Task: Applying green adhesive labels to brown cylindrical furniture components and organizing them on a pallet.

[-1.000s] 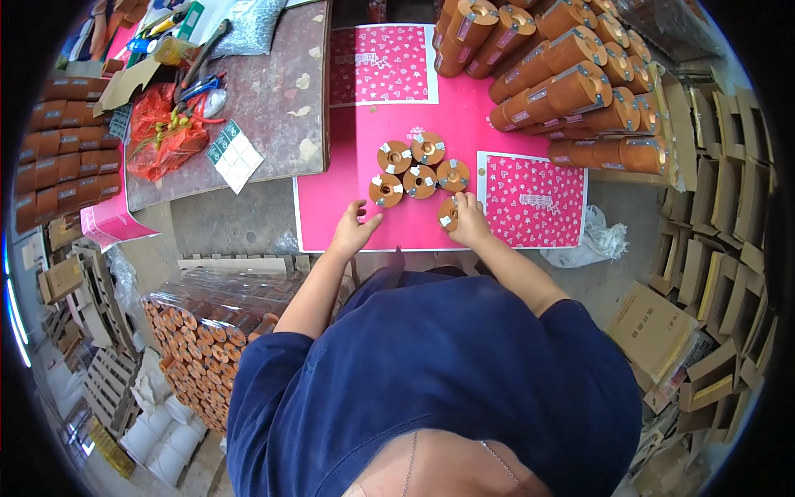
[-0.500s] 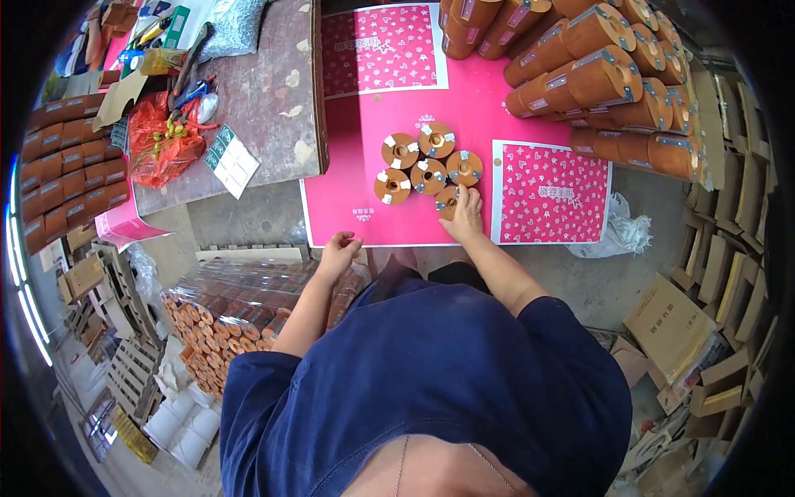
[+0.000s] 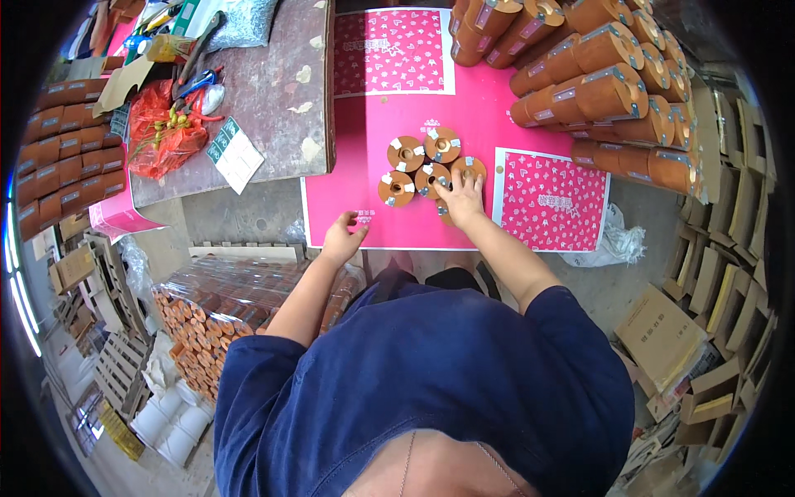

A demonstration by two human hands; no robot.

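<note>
Head view: right hand (image 3: 464,200) lies spread over brown cored rolls (image 3: 398,179) clustered on pink sheeting (image 3: 339,186), hold unclear; left hand (image 3: 342,238) hangs half-open, empty. Rolls look stiff, weighty, best gripped around their sides.

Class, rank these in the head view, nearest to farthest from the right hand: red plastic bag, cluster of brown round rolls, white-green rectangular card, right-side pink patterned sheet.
1. Cluster of brown round rolls, at the right hand
2. Pink patterned sheet, to its right
3. White-green rectangular card, left
4. Red plastic bag, farther left
</note>
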